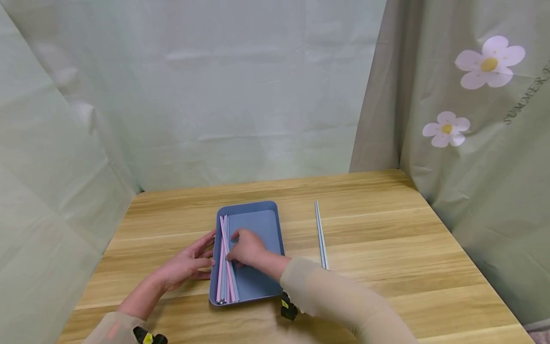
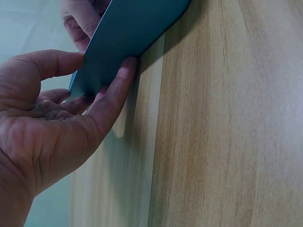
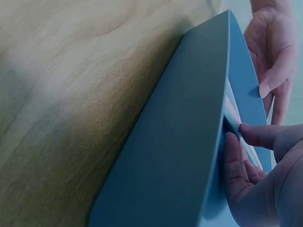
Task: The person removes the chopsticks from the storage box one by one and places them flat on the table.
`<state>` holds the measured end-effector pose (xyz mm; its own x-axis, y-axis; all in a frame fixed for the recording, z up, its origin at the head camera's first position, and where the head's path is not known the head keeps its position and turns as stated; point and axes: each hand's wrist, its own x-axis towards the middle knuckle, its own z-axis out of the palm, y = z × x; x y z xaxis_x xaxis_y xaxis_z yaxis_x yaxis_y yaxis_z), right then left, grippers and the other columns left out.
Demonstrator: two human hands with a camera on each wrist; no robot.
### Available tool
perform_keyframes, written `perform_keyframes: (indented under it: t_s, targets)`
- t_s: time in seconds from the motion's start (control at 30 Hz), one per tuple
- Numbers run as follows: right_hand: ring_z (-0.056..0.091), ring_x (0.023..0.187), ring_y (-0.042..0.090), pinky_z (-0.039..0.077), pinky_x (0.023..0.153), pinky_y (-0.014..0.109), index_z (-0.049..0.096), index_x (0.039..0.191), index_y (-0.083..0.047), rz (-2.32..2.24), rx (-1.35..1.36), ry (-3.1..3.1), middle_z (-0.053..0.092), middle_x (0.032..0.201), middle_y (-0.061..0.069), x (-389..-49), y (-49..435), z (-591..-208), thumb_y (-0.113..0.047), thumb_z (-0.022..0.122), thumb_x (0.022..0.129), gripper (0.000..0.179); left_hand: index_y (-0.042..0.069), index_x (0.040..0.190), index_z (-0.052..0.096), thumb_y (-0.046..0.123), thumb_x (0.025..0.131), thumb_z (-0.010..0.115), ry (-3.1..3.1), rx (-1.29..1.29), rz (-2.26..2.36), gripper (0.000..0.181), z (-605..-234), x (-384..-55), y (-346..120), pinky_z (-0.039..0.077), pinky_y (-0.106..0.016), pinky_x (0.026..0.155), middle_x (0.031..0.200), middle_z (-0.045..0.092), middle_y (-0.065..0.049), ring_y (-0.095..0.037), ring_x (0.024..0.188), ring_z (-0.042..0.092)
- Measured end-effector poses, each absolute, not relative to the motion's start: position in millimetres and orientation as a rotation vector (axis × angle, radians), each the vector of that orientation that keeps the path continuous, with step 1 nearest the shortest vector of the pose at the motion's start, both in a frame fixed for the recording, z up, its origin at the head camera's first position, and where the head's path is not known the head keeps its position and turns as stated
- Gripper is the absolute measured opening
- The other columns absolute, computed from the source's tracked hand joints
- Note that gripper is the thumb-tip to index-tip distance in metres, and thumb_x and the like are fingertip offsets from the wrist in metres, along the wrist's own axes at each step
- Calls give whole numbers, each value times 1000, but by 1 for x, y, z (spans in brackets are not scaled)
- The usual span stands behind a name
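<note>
Several pink and pale blue chopsticks [image 1: 224,272] lie lengthwise along the left side of a blue rectangular tray [image 1: 262,224], some crossing at a slight angle. My left hand [image 1: 186,265] rests at the tray's left wall from outside, thumb at the rim and fingers extended along the wall, as the left wrist view shows. My right hand [image 1: 249,248] reaches into the tray from the right. Its thumb and fingertips touch the right side of the chopstick bundle, spread apart along it. In the right wrist view the tray wall hides part of the bundle.
Two pale blue-grey chopsticks [image 1: 320,234] lie side by side on the wooden table [image 1: 378,229], right of the tray, their near ends close to my right sleeve. Pale curtains [image 1: 258,95] hang behind and on both sides of the table.
</note>
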<state>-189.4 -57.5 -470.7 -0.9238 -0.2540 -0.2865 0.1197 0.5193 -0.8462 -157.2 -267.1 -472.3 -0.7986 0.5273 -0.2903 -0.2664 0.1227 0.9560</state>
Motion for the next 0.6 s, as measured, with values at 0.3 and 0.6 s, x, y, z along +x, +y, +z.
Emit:
perform_keyframes:
  t_s: [0.3, 0.6]
  targets:
    - [65, 53, 20, 55, 48, 33, 60, 117, -4, -1397, -102, 2369, 64, 70, 5, -190, -57, -472, -1, 83, 82, 43, 18, 166, -3, 0, 102, 54, 1819, 245, 1734, 87, -472, -157, -266, 51, -58, 98, 170, -8, -18, -49, 150, 15]
    - [65, 60, 22, 59, 53, 36, 58, 123, -1, -1586, -82, 2233, 64, 76, 9, -187, -46, -468, 5, 76, 86, 42, 21, 166, -1, 0, 101, 55, 1818, 245, 1728, 89, -471, -159, -264, 51, -58, 97, 170, -8, -18, -49, 151, 13]
